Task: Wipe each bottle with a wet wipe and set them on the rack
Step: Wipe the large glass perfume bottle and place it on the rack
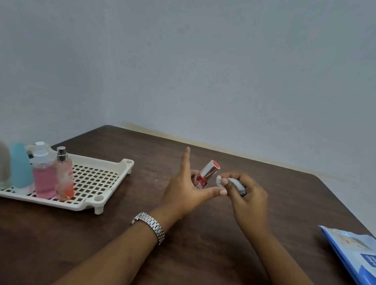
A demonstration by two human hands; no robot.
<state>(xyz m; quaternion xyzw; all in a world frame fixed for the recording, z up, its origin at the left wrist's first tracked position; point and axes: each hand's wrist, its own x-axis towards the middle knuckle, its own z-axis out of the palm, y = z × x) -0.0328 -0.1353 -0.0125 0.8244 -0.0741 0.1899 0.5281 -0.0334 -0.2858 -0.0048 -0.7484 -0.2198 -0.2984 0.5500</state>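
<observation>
Gripping small red bottle (202,178) loosely in left hand (186,189), index finger straight up and thumb stretched out; holding it tilted over table (281,188), silver cap (210,171) leaning right. Pinching bunched wet wipe (219,181) in right hand (247,199), pressing it against bottle near cap's base. Working well apart from rack (103,180), already loaded at its left end with four upright bottles (44,174). Could slip from so light a hold under a sideways rub; could topple standing bottles through a careless set-down beside them.
</observation>
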